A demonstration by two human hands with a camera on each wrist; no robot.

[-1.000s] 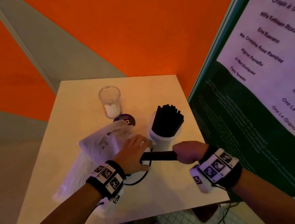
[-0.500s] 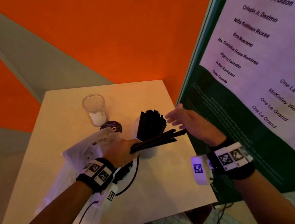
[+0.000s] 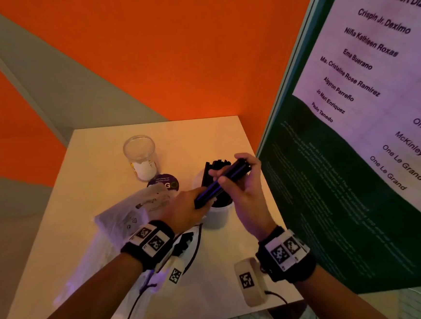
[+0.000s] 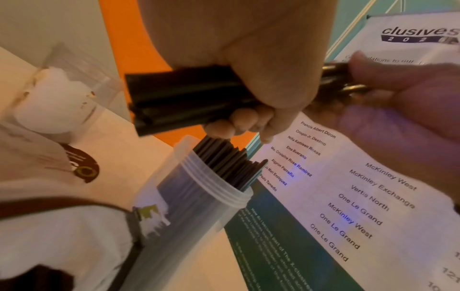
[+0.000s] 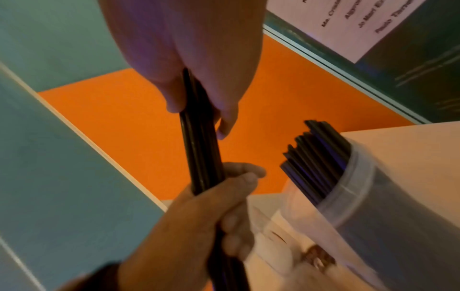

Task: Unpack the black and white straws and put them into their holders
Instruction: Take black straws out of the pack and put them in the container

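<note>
Both hands grip one loose bundle of thin black plastic straws [image 3: 221, 182], slanted just above the desk [image 3: 105, 243]: the left hand [image 3: 183, 209] wraps its curled fingers round the lower end, while the right hand [image 3: 241, 182] pinches the upper end between thumb and fingers, apparently to square the straws up before they go in. Directly beneath stands the translucent white plastic holder cup [image 3: 217, 216], already packed with upright black straws [image 4: 224, 163], which would explain why the new bundle is held close over its mouth. The left wrist view shows the straw ends protruding past the left fist; the right wrist view shows the bundle running from one hand to the other.

Farther back on the desk waits a clear plastic cup with a white printed base [image 3: 141, 156], empty of straws and probably meant for the white ones. Those seem to lie inside the crumpled clear plastic bag [image 3: 123, 216] under the left forearm, though its contents cannot be made out clearly. A round dark purple sticker [image 3: 164, 183] lies between the two cups.
</note>
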